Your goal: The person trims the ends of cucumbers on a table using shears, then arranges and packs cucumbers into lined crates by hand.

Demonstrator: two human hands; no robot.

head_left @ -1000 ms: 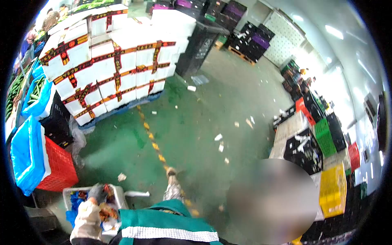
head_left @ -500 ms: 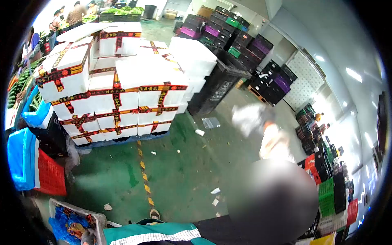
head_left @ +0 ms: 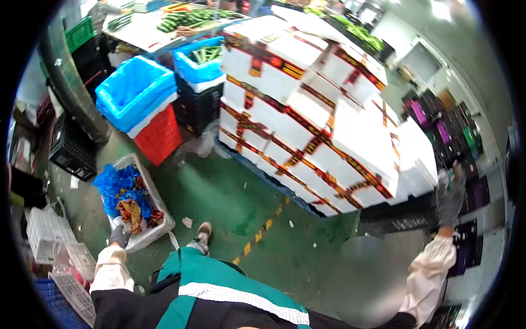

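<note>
My left hand [head_left: 119,236], in a grey glove, is at the near left end of a white plastic crate [head_left: 160,204]. Its fingers go over the rim and are partly hidden, and it seems to grip there. Inside the crate lie crumpled blue plastic [head_left: 121,189] and scraps of red-and-yellow printed tape [head_left: 130,213]. My right hand [head_left: 451,192], also grey-gloved, is stretched far out to the right, somewhat blurred. Its fingers look extended and apart, with no object visible in them. Behind it, a black bin [head_left: 397,217] shows low beside the white boxes.
White foam boxes [head_left: 350,134], bound with printed tape, are stacked on a blue pallet [head_left: 263,174]. Left of them stand a red crate [head_left: 159,137] with a blue liner and a black crate [head_left: 207,107]. Cucumbers [head_left: 192,19] lie on a table. White baskets [head_left: 50,233] stand at left.
The view has swung left, bringing the crate and my left hand fully into sight. My right hand, earlier a pale blur ahead over the floor, is now farther out to the right.
</note>
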